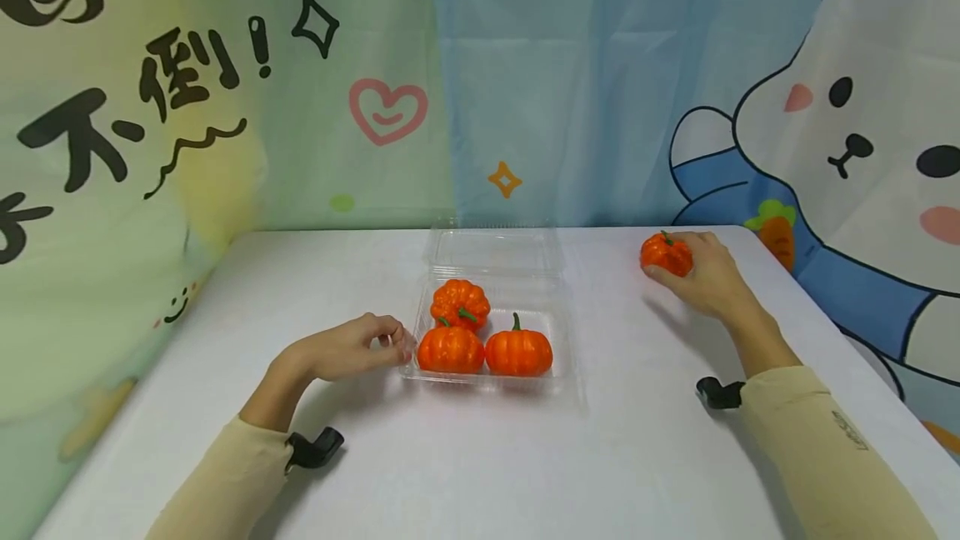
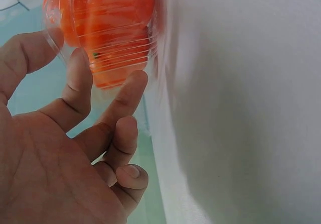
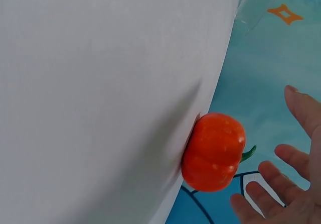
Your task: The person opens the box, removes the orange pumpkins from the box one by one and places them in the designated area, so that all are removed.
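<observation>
A clear plastic clamshell box [image 1: 561,340] lies with its lid folded back on the white table. Inside its base sit three small orange toy pumpkins [image 1: 519,353] with green stems. My left hand [image 1: 352,348] is at the box's left edge; in the left wrist view, the thumb and a finger pinch the rim [image 2: 59,53]. A fourth such pumpkin [image 3: 213,152] stands on the table at the far right. Close by it is my right hand [image 1: 705,273]; the right wrist view shows its spread fingers [image 3: 278,181] apart from the pumpkin.
The white table [image 1: 600,465] ends at a back edge, close behind the right-hand pumpkin and the lid [image 1: 495,250]. A printed cloth [image 1: 562,90] hangs behind it. Black wrist mounts [image 1: 317,448] stick out from both sleeves, low over the table.
</observation>
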Available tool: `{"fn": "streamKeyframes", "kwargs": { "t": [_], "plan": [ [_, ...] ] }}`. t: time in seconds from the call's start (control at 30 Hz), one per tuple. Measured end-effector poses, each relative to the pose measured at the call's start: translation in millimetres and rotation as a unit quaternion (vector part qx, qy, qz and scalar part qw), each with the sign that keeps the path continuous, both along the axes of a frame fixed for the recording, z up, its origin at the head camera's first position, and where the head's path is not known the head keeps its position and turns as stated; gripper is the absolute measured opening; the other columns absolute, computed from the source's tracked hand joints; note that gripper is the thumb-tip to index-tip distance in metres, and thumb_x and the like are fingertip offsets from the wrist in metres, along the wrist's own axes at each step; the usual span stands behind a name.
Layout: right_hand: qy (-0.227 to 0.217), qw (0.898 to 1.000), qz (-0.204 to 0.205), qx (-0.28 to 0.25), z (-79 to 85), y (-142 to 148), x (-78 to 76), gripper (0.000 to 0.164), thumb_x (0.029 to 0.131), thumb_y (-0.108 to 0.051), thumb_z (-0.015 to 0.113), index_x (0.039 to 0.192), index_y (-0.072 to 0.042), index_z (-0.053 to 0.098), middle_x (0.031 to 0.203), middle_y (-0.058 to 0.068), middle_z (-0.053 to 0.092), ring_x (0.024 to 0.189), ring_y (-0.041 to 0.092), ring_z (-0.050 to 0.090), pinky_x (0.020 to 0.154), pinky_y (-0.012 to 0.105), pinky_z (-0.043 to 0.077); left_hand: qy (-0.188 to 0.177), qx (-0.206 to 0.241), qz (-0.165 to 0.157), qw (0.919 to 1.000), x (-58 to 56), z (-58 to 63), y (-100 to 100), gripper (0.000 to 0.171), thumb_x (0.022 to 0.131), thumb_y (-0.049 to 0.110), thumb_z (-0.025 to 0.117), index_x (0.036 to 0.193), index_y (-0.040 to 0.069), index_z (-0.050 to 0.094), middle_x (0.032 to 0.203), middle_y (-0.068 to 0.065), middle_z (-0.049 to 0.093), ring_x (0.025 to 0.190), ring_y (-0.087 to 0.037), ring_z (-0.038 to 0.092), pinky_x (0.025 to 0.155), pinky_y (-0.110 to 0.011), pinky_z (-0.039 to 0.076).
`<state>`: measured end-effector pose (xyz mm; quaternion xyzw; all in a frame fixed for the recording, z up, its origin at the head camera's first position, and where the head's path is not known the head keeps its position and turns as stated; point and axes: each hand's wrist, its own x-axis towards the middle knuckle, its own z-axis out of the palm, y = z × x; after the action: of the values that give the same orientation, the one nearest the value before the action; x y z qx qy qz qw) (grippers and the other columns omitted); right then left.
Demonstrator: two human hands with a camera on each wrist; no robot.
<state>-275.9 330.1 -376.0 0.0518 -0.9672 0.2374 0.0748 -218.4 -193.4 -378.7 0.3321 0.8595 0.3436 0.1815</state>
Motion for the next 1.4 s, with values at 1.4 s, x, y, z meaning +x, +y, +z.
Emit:
{"fn": "streamKeyframes", "kwargs": {
  "t": [1.4],
  "plan": [
    [0.013,0.995,0.093,0.023,19.8,-59.2,23.7,0.075,0.093,-0.05,0.071,0.147,-0.002,0.049,0.149,0.024,0.044,0.13,0.045,0.047,0.106,0.067,0.039,-0.001,0.0,0.005,1.0,0.4,-0.3,-0.5,0.011,0.098,0.021,0.058,0.089,0.015,0.062,0.093,0.005,0.066,0.089,-0.018,0.054,0.077,-0.031,0.04]
  ]
}}
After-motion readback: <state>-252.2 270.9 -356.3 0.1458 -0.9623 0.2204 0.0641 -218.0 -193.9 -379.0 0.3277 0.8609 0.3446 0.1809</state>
